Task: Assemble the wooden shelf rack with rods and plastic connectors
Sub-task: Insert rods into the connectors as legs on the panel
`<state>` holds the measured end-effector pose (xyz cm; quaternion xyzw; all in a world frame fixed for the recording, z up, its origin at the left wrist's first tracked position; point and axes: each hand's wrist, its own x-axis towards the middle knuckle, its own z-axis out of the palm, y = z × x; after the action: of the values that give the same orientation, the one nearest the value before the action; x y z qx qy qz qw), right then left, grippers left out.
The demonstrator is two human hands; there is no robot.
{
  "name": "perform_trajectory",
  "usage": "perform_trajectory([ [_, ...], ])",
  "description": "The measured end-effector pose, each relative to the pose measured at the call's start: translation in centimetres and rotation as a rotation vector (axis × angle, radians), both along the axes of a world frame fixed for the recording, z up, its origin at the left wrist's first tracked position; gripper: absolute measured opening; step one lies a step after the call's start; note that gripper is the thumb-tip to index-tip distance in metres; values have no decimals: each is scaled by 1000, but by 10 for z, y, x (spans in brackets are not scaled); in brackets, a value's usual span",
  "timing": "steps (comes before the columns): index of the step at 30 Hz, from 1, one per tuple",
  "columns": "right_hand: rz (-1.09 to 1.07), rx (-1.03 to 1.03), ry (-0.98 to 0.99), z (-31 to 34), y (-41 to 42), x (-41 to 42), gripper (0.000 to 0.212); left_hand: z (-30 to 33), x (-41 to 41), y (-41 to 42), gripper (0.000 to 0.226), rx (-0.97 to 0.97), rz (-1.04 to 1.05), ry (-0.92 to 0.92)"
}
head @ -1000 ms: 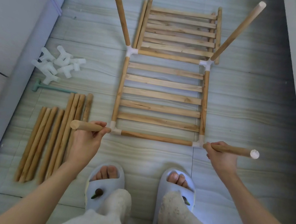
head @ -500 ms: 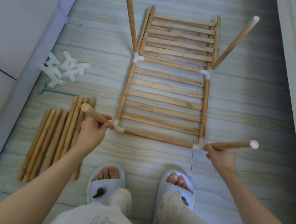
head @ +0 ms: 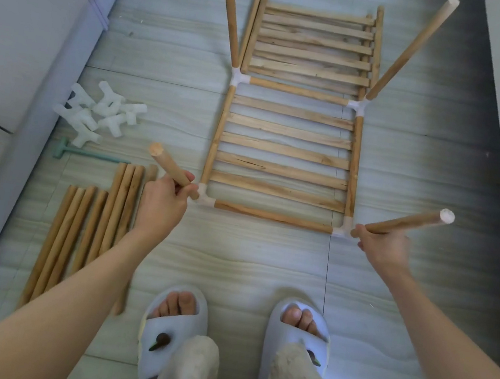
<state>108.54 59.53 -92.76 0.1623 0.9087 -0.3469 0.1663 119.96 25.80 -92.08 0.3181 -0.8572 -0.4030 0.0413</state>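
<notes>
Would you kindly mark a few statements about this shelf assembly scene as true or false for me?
1. Each hand grips a wooden rod at a near corner connector of the slatted shelf frame. True: the left hand and the right hand both do.
2. The spare white connectors lie to the right of the frame. False: they lie to its left, near the wall.
3. Two rods already stand up from the far corners of the frame. True.
4. The loose rods are stacked on top of the frame. False: they lie on the floor to its left.
5. The person is barefoot. False: slippers are worn.
</notes>
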Motion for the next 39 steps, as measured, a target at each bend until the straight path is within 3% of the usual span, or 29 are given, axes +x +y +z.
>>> perform_trajectory([
  [7, -63, 13, -13, -3, -4, -4, 21, 1, -5, 10, 15, 46, 81, 21],
  [11, -189, -133, -272, -11, -16, 15, 19, 6, 3, 13, 28, 157, 57, -41],
  [14, -186, -277, -463, -6, -33, 38, 31, 7, 26, 15, 39, 191, -7, -134],
  [18, 183, -287, -629, 25, -65, 52, 43, 3, 74, 15, 39, 260, -40, -223],
  [23, 637, -93, -588, 76, -115, 46, 39, 1, 127, -4, 35, 340, 58, -243],
  [28, 981, 71, -565, 108, -177, 41, 33, -5, 146, -45, 31, 269, 162, -217],
  [35, 1313, 207, -502, 52, -265, 67, 49, -38, 146, -90, 32, 155, 190, -249],
  [39, 1305, 231, -438, -3, -297, 86, 53, -55, 154, -108, 35, -48, 218, -258],
])
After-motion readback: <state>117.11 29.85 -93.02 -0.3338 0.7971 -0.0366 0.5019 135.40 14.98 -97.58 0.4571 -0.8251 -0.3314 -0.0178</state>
